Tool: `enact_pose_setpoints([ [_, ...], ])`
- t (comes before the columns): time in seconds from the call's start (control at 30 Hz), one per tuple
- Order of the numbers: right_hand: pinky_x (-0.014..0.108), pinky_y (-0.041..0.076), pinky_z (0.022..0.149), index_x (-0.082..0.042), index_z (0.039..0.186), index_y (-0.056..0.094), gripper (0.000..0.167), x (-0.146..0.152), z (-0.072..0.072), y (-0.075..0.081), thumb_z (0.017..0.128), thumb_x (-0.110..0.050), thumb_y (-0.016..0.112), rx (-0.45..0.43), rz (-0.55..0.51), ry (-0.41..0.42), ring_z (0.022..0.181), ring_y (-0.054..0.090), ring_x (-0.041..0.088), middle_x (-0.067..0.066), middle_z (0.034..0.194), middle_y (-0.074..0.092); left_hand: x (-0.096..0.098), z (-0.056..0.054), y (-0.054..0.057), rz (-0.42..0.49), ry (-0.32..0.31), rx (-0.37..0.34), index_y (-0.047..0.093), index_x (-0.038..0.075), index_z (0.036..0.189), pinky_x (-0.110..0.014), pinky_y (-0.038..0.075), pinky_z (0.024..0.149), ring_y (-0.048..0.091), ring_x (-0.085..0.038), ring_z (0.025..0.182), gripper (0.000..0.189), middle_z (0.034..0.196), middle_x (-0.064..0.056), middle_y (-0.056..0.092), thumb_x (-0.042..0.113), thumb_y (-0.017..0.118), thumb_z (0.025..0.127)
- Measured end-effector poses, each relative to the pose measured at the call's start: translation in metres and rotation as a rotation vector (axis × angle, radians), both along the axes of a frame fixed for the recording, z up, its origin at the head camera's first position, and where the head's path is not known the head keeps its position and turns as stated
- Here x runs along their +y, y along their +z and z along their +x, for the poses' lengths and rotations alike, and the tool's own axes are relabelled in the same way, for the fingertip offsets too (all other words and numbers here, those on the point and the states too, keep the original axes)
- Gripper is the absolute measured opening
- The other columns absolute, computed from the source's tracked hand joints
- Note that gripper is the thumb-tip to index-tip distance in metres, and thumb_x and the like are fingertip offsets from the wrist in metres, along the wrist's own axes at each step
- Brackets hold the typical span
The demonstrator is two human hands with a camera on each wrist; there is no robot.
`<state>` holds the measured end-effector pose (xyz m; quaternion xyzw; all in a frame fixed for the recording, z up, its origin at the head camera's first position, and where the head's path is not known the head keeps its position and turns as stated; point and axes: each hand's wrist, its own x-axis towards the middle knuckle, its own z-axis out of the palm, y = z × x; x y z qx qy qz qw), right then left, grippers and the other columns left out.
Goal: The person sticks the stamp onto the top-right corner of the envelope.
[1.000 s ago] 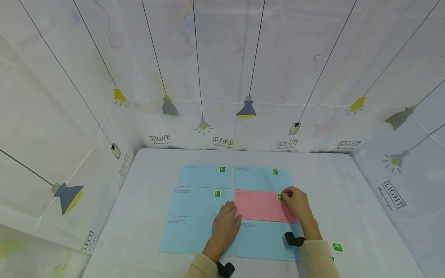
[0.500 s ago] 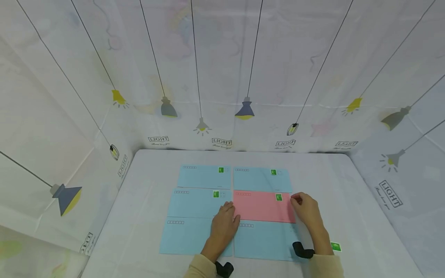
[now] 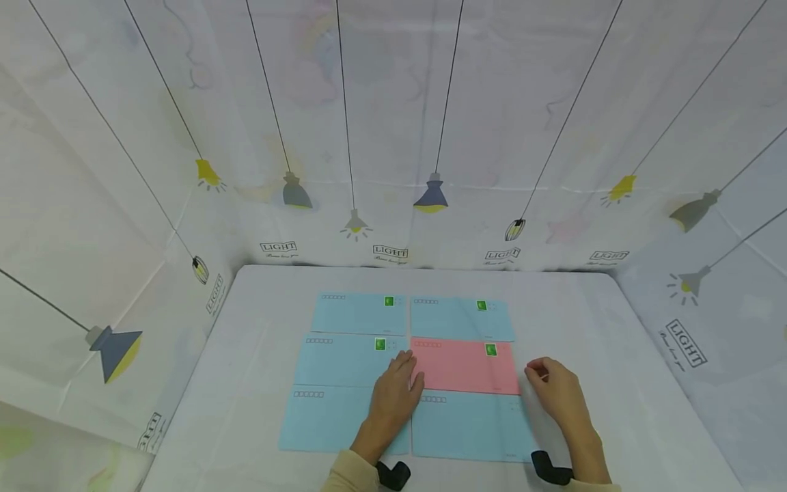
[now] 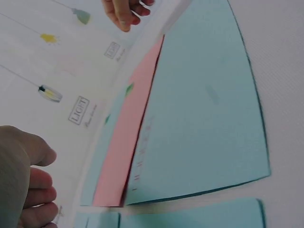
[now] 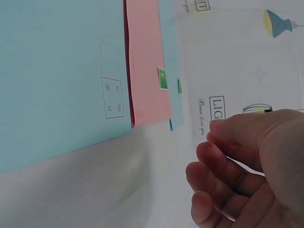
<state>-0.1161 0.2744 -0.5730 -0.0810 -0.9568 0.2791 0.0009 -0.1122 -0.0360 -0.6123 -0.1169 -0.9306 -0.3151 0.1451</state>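
Your right hand [image 3: 561,395] has drawn clear of the pink envelope [image 3: 461,370], fingers loosely curled, apparently empty. The green stamp [image 3: 490,350] sits at its top right, so that envelope looks done. Your left hand [image 3: 391,393] lies relaxed at its left edge.

Envelopes [image 3: 465,367]: three rows in two columns, side by side on the table [image 3: 621,383]
Stamps [image 3: 491,350]: on all middle-row and back-row envelopes
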Motion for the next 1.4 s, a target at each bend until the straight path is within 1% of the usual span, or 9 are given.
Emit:
enact_pose_setpoints([
  [0.13, 0.037, 0.057, 0.070, 0.003, 0.110, 0.067, 0.025, 0.005, 0.006, 0.001, 0.098, -0.019, 0.061, 0.005, 0.022, -0.001, 0.089, 0.064, 0.028, 0.018, 0.100, 0.070, -0.005, 0.002, 0.014, 0.020, -0.011, 0.091, 0.070, -0.002, 0.120, -0.044, 0.055, 0.100, 0.065, -0.029, 0.123, 0.034, 0.129, -0.015, 0.069, 0.019, 0.070, 0.093],
  [0.27, 0.035, 0.055, 0.069, 0.002, 0.108, 0.068, 0.025, 0.011, 0.013, 0.002, 0.097, -0.020, 0.063, -0.010, 0.042, -0.003, 0.088, 0.065, 0.027, 0.015, 0.098, 0.071, -0.019, 0.008, 0.025, 0.007, 0.004, 0.188, 0.071, -0.002, 0.118, -0.044, 0.056, 0.099, 0.067, -0.029, 0.120, 0.034, 0.125, -0.016, 0.071, 0.017, 0.075, 0.089],
  [0.4, 0.035, 0.054, 0.067, 0.002, 0.107, 0.068, 0.026, 0.021, 0.023, 0.002, 0.097, -0.021, 0.062, -0.056, 0.044, -0.010, 0.085, 0.065, 0.025, 0.014, 0.095, 0.071, -0.042, 0.023, 0.028, -0.028, 0.047, 0.208, 0.071, -0.001, 0.117, -0.046, 0.055, 0.100, 0.067, -0.030, 0.119, 0.036, 0.124, -0.016, 0.071, 0.016, 0.078, 0.086],
  [0.5, 0.034, 0.053, 0.066, 0.002, 0.107, 0.068, 0.026, 0.031, 0.031, -0.001, 0.097, -0.021, 0.062, -0.092, 0.053, -0.022, 0.083, 0.065, 0.024, 0.012, 0.093, 0.071, -0.060, 0.038, 0.025, -0.049, 0.084, 0.167, 0.071, -0.001, 0.118, -0.048, 0.054, 0.101, 0.067, -0.031, 0.121, 0.037, 0.125, -0.016, 0.071, 0.016, 0.078, 0.086],
  [0.73, 0.037, 0.056, 0.067, 0.004, 0.105, 0.067, 0.028, 0.048, 0.045, -0.010, 0.096, -0.023, 0.063, -0.164, 0.039, -0.033, 0.082, 0.065, 0.021, 0.011, 0.092, 0.071, -0.097, 0.068, 0.009, -0.078, 0.175, 0.088, 0.070, -0.003, 0.118, -0.050, 0.052, 0.102, 0.066, -0.034, 0.121, 0.040, 0.126, -0.018, 0.070, 0.017, 0.079, 0.085],
  [0.93, 0.041, 0.056, 0.072, 0.004, 0.107, 0.065, 0.031, 0.053, 0.055, -0.013, 0.095, -0.025, 0.065, -0.267, 0.039, -0.069, 0.082, 0.061, 0.021, 0.013, 0.092, 0.068, -0.124, 0.091, 0.002, -0.075, 0.262, -0.044, 0.067, -0.004, 0.123, -0.055, 0.047, 0.106, 0.062, -0.038, 0.126, 0.047, 0.131, -0.020, 0.066, 0.021, 0.079, 0.085],
  [1.13, 0.039, 0.054, 0.070, 0.008, 0.109, 0.062, 0.041, 0.059, 0.068, -0.011, 0.094, -0.029, 0.068, -0.366, 0.033, -0.045, 0.078, 0.057, 0.019, 0.012, 0.089, 0.065, -0.147, 0.106, -0.001, -0.084, 0.360, -0.124, 0.065, -0.005, 0.127, -0.059, 0.046, 0.106, 0.059, -0.041, 0.127, 0.052, 0.132, -0.022, 0.065, 0.022, 0.079, 0.085],
  [1.27, 0.038, 0.054, 0.069, 0.010, 0.107, 0.060, 0.047, 0.059, 0.074, -0.009, 0.090, -0.032, 0.073, -0.415, 0.042, -0.051, 0.076, 0.055, 0.019, 0.012, 0.086, 0.064, -0.155, 0.114, -0.002, -0.100, 0.398, -0.199, 0.063, -0.006, 0.128, -0.060, 0.043, 0.110, 0.057, -0.042, 0.129, 0.053, 0.134, -0.024, 0.063, 0.022, 0.077, 0.086],
  [1.4, 0.037, 0.052, 0.070, 0.011, 0.104, 0.059, 0.055, 0.059, 0.077, -0.009, 0.084, -0.036, 0.080, -0.473, 0.060, -0.078, 0.076, 0.053, 0.021, 0.014, 0.084, 0.061, -0.159, 0.120, -0.006, -0.120, 0.416, -0.193, 0.064, -0.009, 0.125, -0.061, 0.044, 0.107, 0.058, -0.044, 0.127, 0.053, 0.131, -0.027, 0.064, 0.021, 0.079, 0.083],
])
